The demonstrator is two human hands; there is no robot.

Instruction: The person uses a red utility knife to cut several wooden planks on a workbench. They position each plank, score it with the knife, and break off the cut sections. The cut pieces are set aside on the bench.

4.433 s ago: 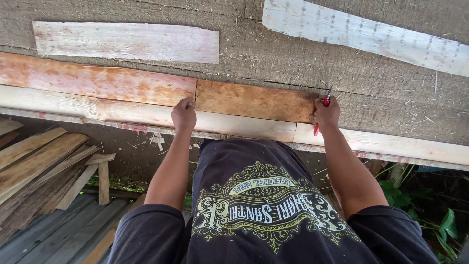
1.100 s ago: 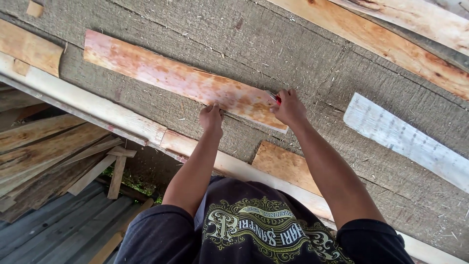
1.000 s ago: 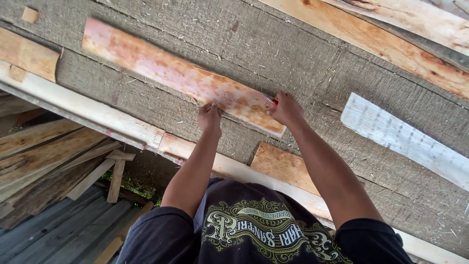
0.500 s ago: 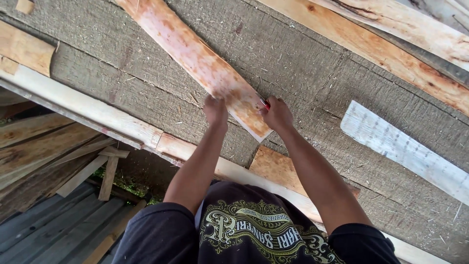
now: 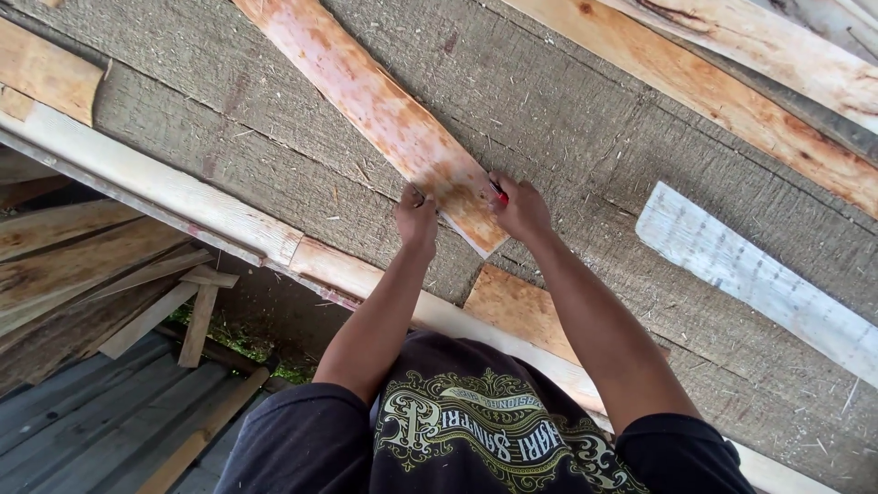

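Outdoors, a rough grey slab (image 5: 274,155) carries 5 boards. Left hand (image 5: 417,220) and right hand (image 5: 519,207) both clamp the reddish plank (image 5: 384,114)'s near end; right also pinches 1 red marker (image 5: 499,193).

Both hands (image 5: 466,215) have swung the reddish plank (image 5: 384,114) steeper, its far end higher

no packages, labels, signs or screens show anywhere in view. the nearest thing to lettering is the ornate gold and white printed design on the person's black shirt (image 5: 494,439), low in the centre of the view between the two arms; it is a curling emblem shape, seen upside down from the head camera.
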